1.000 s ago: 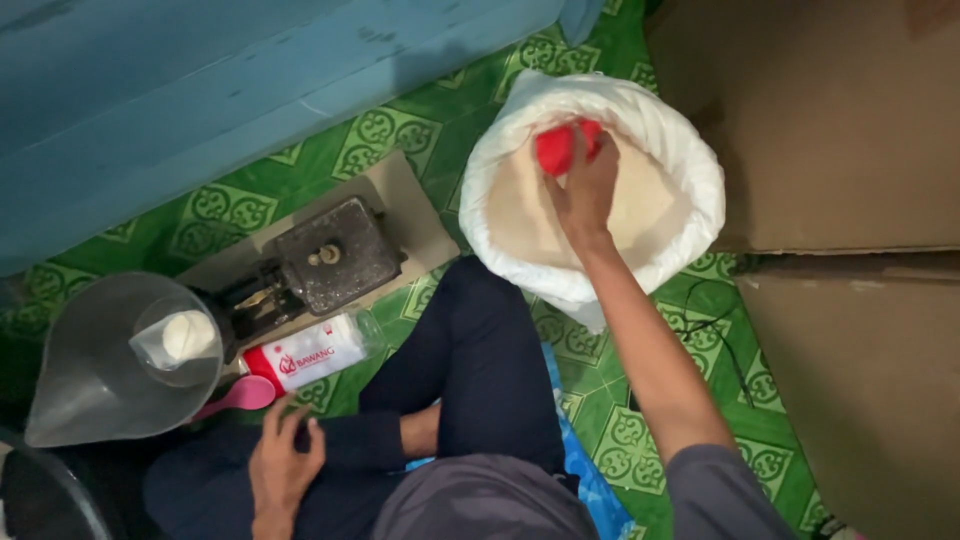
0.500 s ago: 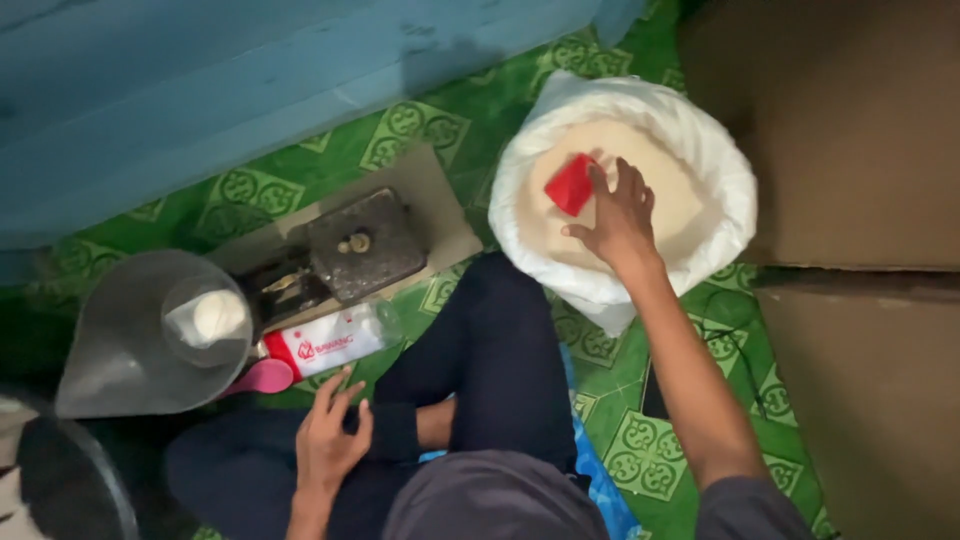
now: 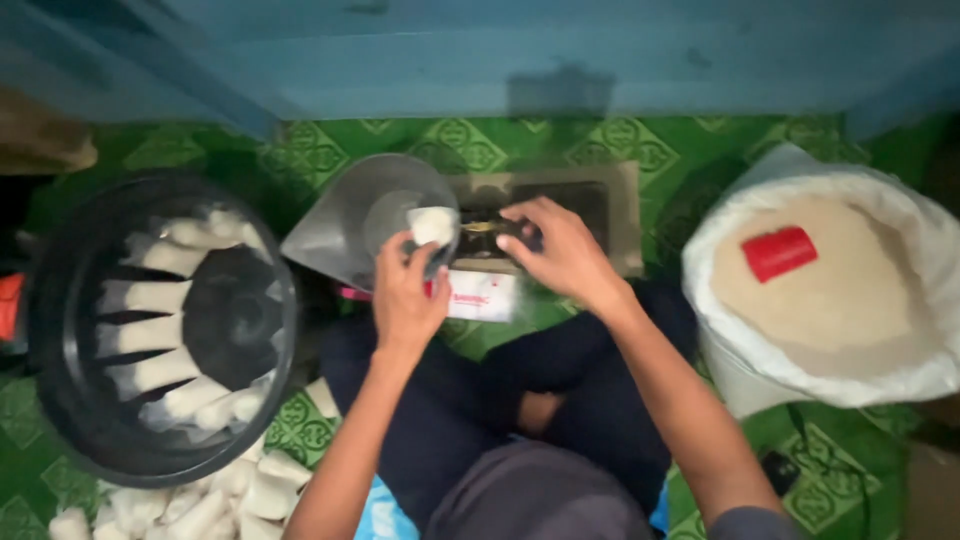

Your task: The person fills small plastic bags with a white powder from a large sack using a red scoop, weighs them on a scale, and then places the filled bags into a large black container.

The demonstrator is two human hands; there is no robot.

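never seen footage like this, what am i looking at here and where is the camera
The camera sits on a person's head and looks straight down at their lap; they sit cross-legged on a green patterned mat. The left hand holds a small white filled bag at the grey metal scale pan. The right hand touches the weighing scale in front. To the right stands an open white sack of grain with a red scoop lying on it. To the left a black basket holds more white filled bags.
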